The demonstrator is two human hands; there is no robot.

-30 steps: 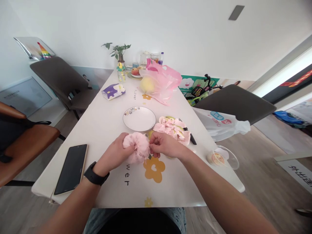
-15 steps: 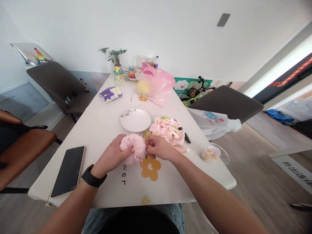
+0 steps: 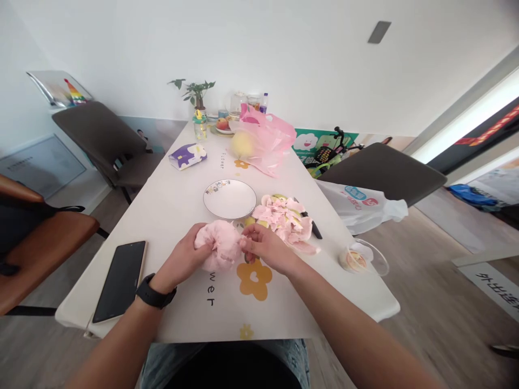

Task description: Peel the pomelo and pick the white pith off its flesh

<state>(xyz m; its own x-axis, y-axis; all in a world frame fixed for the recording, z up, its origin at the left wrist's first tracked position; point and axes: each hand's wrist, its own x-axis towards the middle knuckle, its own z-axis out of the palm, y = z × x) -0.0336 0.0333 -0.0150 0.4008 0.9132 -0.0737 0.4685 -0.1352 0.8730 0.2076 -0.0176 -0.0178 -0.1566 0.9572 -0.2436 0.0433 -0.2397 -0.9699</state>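
Note:
A peeled pomelo (image 3: 222,244), covered in pale pink pith, is held above the near part of the table. My left hand (image 3: 187,249) grips it from the left, thumb pressed into the hollow at its middle. At its right side, my right hand (image 3: 261,246) is closed in a pinch on the pith. What lies between those fingertips is mostly hidden. Beyond the pomelo sits a white plate (image 3: 230,200) with a printed rim. To the right, pink and yellow-green peel (image 3: 284,219) is heaped, with a dark-handled knife (image 3: 315,229) partly under it.
A phone (image 3: 120,281) lies at the left table edge. On the right stands a clear cup (image 3: 359,257). Farther back are a tissue pack (image 3: 188,156), a yellow pomelo (image 3: 242,145) by a pink plastic bag (image 3: 271,141), and a potted plant (image 3: 198,94). Chairs flank the table.
The pomelo has turned slightly and shifted a little left over the table. My right fingers have moved closer against its side. The whole view has swung slightly left.

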